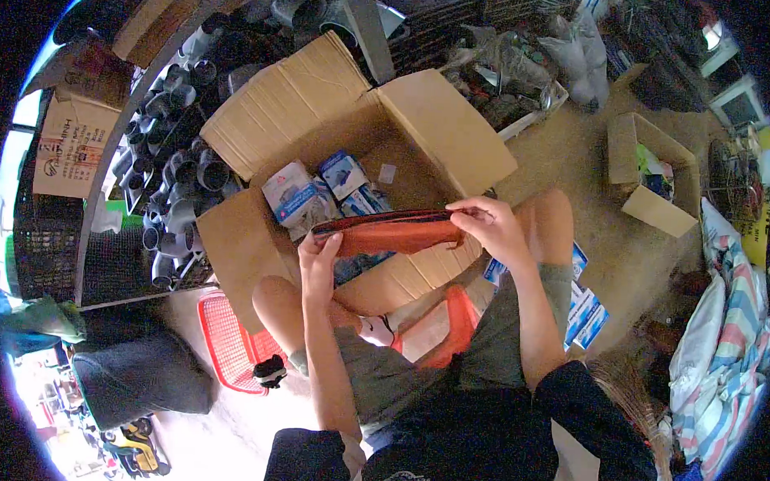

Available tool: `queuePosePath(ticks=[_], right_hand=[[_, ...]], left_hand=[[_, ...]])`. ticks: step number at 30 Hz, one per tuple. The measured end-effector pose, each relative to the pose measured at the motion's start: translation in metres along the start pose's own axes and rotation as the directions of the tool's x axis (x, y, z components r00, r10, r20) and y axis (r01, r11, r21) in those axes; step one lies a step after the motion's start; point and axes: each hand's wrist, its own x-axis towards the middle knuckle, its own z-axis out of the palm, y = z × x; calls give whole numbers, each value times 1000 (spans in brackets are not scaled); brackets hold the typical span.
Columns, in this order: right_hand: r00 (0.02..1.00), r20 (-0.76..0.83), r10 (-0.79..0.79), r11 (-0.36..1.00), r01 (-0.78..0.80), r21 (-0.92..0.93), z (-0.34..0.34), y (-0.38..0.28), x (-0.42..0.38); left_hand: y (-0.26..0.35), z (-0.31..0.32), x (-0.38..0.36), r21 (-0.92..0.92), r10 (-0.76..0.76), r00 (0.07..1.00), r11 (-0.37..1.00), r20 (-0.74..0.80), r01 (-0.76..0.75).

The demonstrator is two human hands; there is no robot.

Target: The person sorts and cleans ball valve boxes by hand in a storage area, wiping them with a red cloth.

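An orange-red piece of cloth or soft pouch with a dark upper edge (pixel 389 234) is stretched between my two hands, above the front part of a large open cardboard box (pixel 301 102). My left hand (pixel 320 253) pinches its left end. At its right end, the fingers of my right hand (pixel 486 224) grip the upper corner. Behind the cloth, inside the box, lie blue-and-white packages (pixel 343 175) and clear plastic wrapping. The cloth hides the lower part of the box's contents.
A red plastic basket (pixel 226 341) stands at the left by my leg. More blue-and-white packages (pixel 586 318) lie on the floor at the right. A small open box (pixel 621 160), grey pipe fittings (pixel 184 174) and a striped sack (pixel 721 337) surround the spot.
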Motion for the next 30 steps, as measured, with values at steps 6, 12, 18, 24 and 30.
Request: queuePosePath(ticks=[6,12,18,24,30], right_hand=[[956,-286,-62,890,183,419,25,26,32],[965,-43,260,729,-167,664,37,28,39],[898,155,412,905,-423,46,9,57,38],[961,24,276,941,-275,197,17,40,32],[993,-64,99,960,-78,267,15,41,37]], left_hand=[[-29,13,5,17,27,993,1000,-112,-25],[-23,18,13,224,-218,967,944,-133,243],[-22,-2,9,-17,-396,915,917,78,398],[-11,2,9,-30,-102,982,994,157,108],[-18,-6,14,478,47,975,866,218,-149]])
